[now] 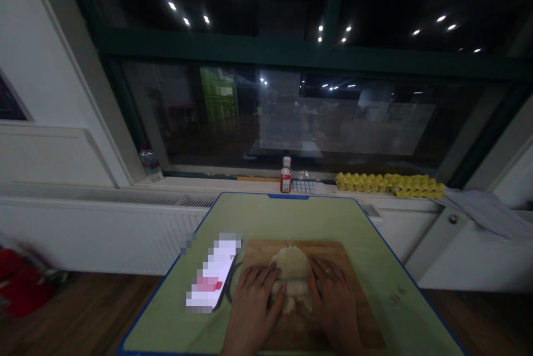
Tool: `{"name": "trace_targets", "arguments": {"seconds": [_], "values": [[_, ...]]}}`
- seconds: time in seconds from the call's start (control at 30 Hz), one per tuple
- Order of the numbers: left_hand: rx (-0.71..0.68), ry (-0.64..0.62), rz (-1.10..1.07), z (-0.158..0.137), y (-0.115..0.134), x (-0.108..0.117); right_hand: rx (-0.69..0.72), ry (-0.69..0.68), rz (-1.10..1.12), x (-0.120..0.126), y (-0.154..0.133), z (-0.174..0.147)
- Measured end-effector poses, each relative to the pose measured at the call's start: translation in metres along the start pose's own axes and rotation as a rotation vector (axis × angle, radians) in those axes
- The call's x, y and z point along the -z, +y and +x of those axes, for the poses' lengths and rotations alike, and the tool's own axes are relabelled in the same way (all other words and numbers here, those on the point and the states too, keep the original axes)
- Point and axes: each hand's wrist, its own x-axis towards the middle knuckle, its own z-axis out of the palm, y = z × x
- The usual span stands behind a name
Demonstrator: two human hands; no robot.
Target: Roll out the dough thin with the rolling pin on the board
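A pale green, blue-edged table (170, 332) carries a rectangular brown wooden board (333, 251). On it, the person's left hand (256, 292) and right hand (335, 286) flank flattened, pale, ragged-edged dough (290, 262), palms down over the ends of a pale, cylindrical rolling pin (295, 287) lying across it; whether the fingers close round cannot be told.

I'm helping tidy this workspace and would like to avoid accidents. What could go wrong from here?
The phone lies on the green table, close to the wooden board and the left hand; a sideways slip might knock it.

The right hand wears a ring beside the dough, so dough could stick to it.

The dough's edges look uneven, so it might tear or thin out under pressure.
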Motion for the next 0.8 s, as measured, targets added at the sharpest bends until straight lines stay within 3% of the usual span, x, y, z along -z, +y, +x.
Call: {"name": "trace_targets", "arguments": {"seconds": [0.3, 0.47, 0.67, 0.8], "values": [[0.002, -0.005, -0.009, 0.000, 0.001, 0.002, -0.058, 0.032, 0.060, 0.008, -0.004, 0.005], [-0.011, 0.003, 0.015, 0.000, -0.002, -0.001, -0.007, 0.032, 0.039, 0.005, -0.001, 0.004], [0.023, 0.131, 0.170, -0.003, -0.011, -0.019, 0.027, 0.066, 0.026, 0.004, 0.000, 0.002], [0.061, 0.108, 0.191, -0.002, -0.013, -0.025, 0.093, 0.058, -0.004, 0.004, 0.001, 0.003]]}}
